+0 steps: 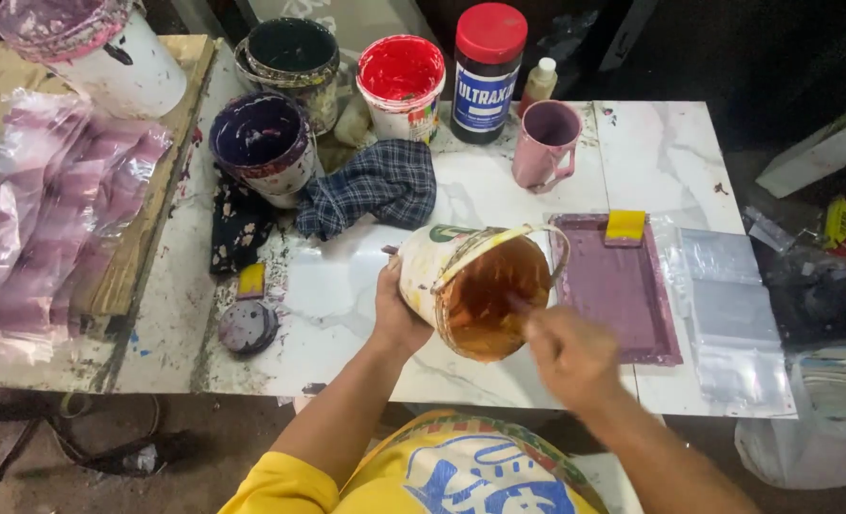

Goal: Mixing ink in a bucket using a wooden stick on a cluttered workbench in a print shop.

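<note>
- The white marble-patterned table [347,286] fills most of the view, its top smeared with paint; beyond its far edge the room is dark, and clutter lies on the floor to the right.
- A heap of pink-stained clear plastic bags [42,209] covers the left side, lying on a wooden board.
- A purple-stained printing screen [618,290] lies flat at the right, with a yellow squeegee [625,226] at its far end and clear plastic sheets just beside it.
- The orange paint tub [470,286] is near the middle, tilted with its mouth toward the person. The left hand [399,309] is wrapped around its base, fingers closed on the wall.
- The right hand [566,352] is blurred at the tub's mouth, closed on what looks like a thin stirring stick; I cannot tell the tool for sure.
- Far side: a purple tub [261,143], a dark tub, a red tub [401,81], a red-lidded jar and a pink mug [547,143].
- A checked cloth [375,186] lies between the tubs.
- Risk, as I judge it: tilted this far, the tub could slop paint onto the table or the yellow shirt if stirred hard, or slip from a paint-slick grip.
</note>
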